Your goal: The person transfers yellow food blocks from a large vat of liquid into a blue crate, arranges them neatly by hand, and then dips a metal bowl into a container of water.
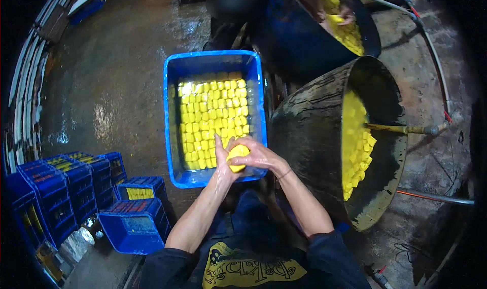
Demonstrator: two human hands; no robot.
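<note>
Head view: both hands met over the near edge of a blue plastic crate [175,137] filled with water and rows of yellow cubes [213,116]. Left hand [221,163] and right hand [258,156] were pressed together around one yellow block [237,158], fingers curled on it. Just right stood a dark tilted metal drum [309,132] holding more yellow pieces. Stacked blue crates [76,187] sat on the wet floor [116,76] to the left. Another person's hand [345,16] reached into a second drum [284,40].

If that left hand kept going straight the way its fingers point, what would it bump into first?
Probably the rows of yellow blocks in the blue tub; the left hand points up across them, though depth is unclear.
</note>
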